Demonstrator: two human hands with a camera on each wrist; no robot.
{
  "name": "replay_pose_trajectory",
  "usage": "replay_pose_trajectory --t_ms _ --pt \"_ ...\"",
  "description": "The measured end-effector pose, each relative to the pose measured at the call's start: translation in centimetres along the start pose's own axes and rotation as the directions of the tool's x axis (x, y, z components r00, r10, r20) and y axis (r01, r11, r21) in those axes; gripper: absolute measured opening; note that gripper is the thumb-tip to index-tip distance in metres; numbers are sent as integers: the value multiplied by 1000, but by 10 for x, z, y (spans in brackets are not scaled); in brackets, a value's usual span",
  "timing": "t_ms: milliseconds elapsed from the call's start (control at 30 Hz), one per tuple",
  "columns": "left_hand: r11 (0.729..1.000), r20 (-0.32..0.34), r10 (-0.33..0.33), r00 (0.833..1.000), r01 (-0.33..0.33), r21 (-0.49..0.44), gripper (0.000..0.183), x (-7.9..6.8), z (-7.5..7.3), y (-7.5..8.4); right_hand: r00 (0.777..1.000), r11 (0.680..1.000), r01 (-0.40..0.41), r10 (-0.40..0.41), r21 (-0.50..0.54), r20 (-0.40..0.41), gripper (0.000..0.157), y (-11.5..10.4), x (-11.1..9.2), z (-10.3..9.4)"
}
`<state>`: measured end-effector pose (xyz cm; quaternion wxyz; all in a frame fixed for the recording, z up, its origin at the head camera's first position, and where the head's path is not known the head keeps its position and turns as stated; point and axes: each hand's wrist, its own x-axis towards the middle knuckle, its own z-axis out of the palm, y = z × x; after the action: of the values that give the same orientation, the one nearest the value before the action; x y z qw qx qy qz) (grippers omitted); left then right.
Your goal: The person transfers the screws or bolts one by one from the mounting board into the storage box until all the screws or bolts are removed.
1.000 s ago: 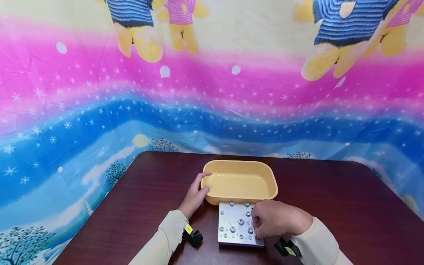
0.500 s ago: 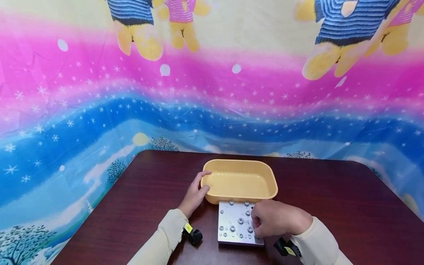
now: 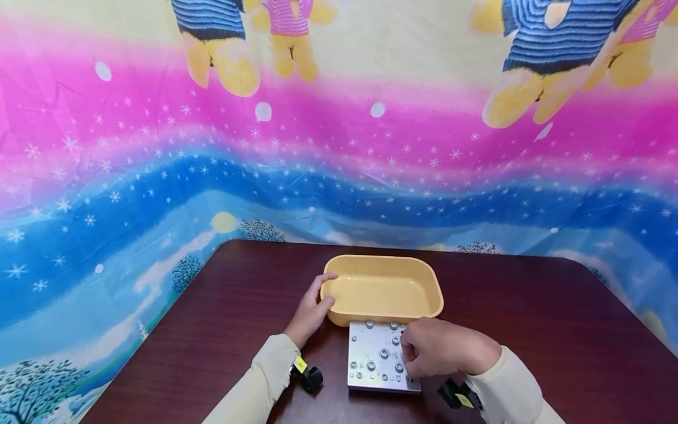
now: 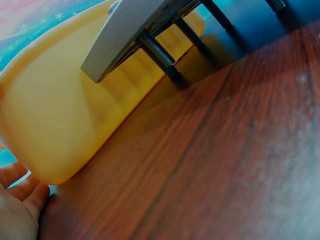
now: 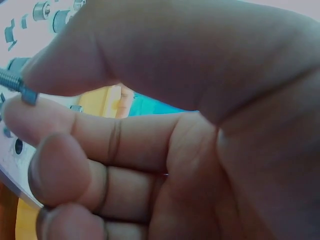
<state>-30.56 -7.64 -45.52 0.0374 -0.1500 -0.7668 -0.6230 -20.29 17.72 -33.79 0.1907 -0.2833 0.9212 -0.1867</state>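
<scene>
My left hand grips the left end of a yellow plastic tub, thumb and fingers at its rim. In the left wrist view, some fingers curl by the tub's corner. A silver metal plate with several socket-head bolts set in it lies right in front of the tub. Threaded bolt shanks stick out below the plate. Over the plate's right side, my right hand pinches a small bolt between thumb and index finger. The head view hides this bolt behind the hand.
A dark reddish wooden table carries everything. Behind it hangs a printed cloth in pink and blue. In the right wrist view an open hole shows in the plate near the fingers.
</scene>
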Motion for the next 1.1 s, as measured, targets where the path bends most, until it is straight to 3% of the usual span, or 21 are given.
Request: replay_pose_trajectory --t_ms 467,733,933,1100 --pt "1000 3 -13 1000 13 19 50 0 -1 2 1000 1000 -17 17 12 -5 17 0 -1 -3" --pt "1000 19 2 1000 -2 24 50 -12 -3 34 999 1000 -2 2 1 -36 15 2 -3 -9" --pt "1000 21 -9 1000 8 23 50 -15 -4 39 991 999 31 -34 -21 -126 18 3 -5 -14" --pt "1000 21 -8 1000 8 19 51 -13 -3 36 968 997 44 -59 -69 -244 15 4 0 -14"
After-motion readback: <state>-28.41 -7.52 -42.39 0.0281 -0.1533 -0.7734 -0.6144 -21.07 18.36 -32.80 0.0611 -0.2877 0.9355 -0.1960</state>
